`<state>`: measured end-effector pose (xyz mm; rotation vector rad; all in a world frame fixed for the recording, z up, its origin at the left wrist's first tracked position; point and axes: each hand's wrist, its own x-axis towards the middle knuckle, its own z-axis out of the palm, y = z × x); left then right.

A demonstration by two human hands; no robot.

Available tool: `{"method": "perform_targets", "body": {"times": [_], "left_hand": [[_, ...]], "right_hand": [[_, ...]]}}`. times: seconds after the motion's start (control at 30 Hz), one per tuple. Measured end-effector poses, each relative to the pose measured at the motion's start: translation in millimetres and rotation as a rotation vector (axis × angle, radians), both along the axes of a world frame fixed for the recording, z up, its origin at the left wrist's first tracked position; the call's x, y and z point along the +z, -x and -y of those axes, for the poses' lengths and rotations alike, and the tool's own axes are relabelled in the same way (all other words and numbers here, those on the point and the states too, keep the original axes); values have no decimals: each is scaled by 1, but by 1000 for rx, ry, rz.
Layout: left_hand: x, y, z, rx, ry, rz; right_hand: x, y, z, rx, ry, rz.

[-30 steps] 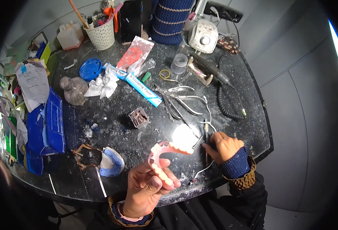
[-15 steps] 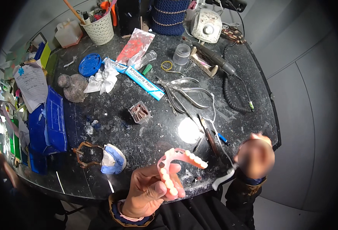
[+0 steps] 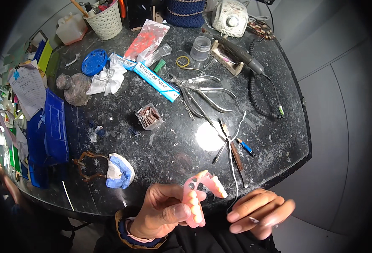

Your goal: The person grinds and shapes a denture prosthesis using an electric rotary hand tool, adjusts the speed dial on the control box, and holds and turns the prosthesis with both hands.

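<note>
My left hand [image 3: 162,213] grips a pink partial denture [image 3: 192,200] with cream teeth between thumb and fingers, teeth turned toward the right. It is held up over the front table edge. To its right, my right hand [image 3: 262,213] hovers with loosely bent fingers apart, slightly blurred. A small shiny bit shows between those fingers; I cannot tell what it is. A thin white cord [image 3: 233,164] runs down the table to just beside the right fingertips. Left of the denture, a white and blue dental cast [image 3: 120,170] lies by a brass-coloured articulator frame [image 3: 82,166].
Metal pliers [image 3: 202,95], a wooden-handled knife [image 3: 238,162] and a blue pencil stub [image 3: 245,146] lie mid-table. Behind are a clear box of brown strips [image 3: 149,117], blue-white paper packs [image 3: 156,81] and a handpiece [image 3: 240,55]. Blue trays [image 3: 55,126] line the left.
My right hand has come down and left, its fingers spreading. The white cord's end has dropped toward the table edge. The denture has moved slightly down and tilted in my left hand.
</note>
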<state>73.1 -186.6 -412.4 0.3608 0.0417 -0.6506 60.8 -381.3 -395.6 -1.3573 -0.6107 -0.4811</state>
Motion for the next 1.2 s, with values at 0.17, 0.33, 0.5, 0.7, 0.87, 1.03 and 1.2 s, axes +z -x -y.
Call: {"method": "perform_targets", "body": {"times": [0.17, 0.33, 0.5, 0.7, 0.87, 1.03, 1.2], "left_hand": [[3, -1, 1, -57, 28, -38], [5, -2, 0, -84, 24, -64], [4, -2, 3, -84, 58, -65], [4, -2, 1, -94, 35, -101], [4, -3, 1, -111, 36, -92], [0, -4, 2, -111, 53, -57], [1, -3, 2, -97, 33, -80]], "right_hand": [[-5, -12, 18, 223, 159, 163], [-9, 9, 15, 216, 120, -4], [-16, 10, 13, 115, 271, 224], [-11, 5, 15, 136, 493, 340], [-10, 8, 13, 125, 507, 306], [-10, 14, 9, 89, 503, 262], [-11, 12, 7, 89, 438, 273]]}}
